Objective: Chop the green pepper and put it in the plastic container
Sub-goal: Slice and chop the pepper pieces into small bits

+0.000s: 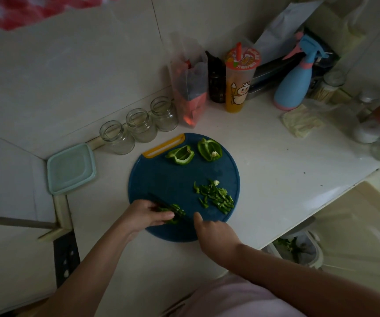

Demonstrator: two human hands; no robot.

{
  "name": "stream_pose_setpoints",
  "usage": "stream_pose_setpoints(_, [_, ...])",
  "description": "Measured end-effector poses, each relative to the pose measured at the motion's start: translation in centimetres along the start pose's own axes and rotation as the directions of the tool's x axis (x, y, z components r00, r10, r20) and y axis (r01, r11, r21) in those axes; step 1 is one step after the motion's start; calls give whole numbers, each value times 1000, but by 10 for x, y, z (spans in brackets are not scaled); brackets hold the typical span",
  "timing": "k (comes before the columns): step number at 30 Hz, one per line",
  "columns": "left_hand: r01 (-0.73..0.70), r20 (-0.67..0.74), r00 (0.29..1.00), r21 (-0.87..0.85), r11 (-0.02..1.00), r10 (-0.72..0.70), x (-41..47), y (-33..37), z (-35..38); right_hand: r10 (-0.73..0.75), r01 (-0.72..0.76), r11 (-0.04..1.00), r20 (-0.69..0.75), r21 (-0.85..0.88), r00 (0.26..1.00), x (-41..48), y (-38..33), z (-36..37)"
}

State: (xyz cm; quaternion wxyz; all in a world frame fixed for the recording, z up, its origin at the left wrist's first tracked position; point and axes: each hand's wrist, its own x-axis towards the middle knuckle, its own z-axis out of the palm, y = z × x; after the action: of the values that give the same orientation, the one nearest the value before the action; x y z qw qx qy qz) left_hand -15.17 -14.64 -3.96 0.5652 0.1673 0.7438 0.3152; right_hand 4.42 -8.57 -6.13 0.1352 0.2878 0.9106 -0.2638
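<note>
Chopping, mid-step: our left hand (pixel 146 215) curls over a pepper piece (pixel 177 210) on the cutting board (pixel 161 179); our right hand (pixel 214 231) apparently grips the knife (pixel 161 203). Next: finish slicing, then load the lidded plastic container (pixel 71 168).

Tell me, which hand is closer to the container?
Left. The left hand holds a pepper piece, right of the container and nearer the person. The right hand, gripping the knife, sits farther right.

2 hollow green pepper pieces (pixel 180 154) lie at the far edge of the round blue cutting board (pixel 161 179); chopped strips (pixel 216 197) are heaped at its right, a partly sliced piece (pixel 177 208) at its near-left. The lidded, pale-green plastic container (pixel 71 168) sits left of the board.
</note>
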Motion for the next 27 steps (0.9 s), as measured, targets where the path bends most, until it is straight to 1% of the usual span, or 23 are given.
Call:
stream_pose_setpoints(5, [2,15,1000,12,1000,-2,2,0,-3,16,-15,1000,37,-25,999,2,-4,-5])
stream_pose_setpoints(10, [1,17,1000,17,1000,-1,7,0,-5,43,-46,998,85,31,995,10,-8,-12])
stream_pose_setpoints(15, [0,38,999,35,999,-1,5,1,-6,53,-56,998,88,27,995,30,-23,-15])
stream_pose_setpoints(17, [-6,48,999,49,999,3,2,0,-6,90,-97,992,83,86,992,37,-25,-13])
stream_pose_setpoints(18, [-6,53,999,50,999,4,1,0,-6,122,-132,980,71,147,990,39,-24,-11])
stream_pose_setpoints(20, [-6,61,998,48,999,3,-1,0,-5,197,-200,933,40,301,980,37,-17,-9])
stream_pose_setpoints(22, [-11,72,997,49,999,8,-2,0,-5,253,-236,881,12,410,967,31,-6,-11])
stream_pose_setpoints(24, [-21,88,996,37,999,17,-3,-1,-3,289,-245,857,-28,454,957,21,6,-16])
stream_pose_setpoints(27, [-36,91,995,8,999,35,-3,-2,3,263,-206,883,-82,421,961,7,14,-18])
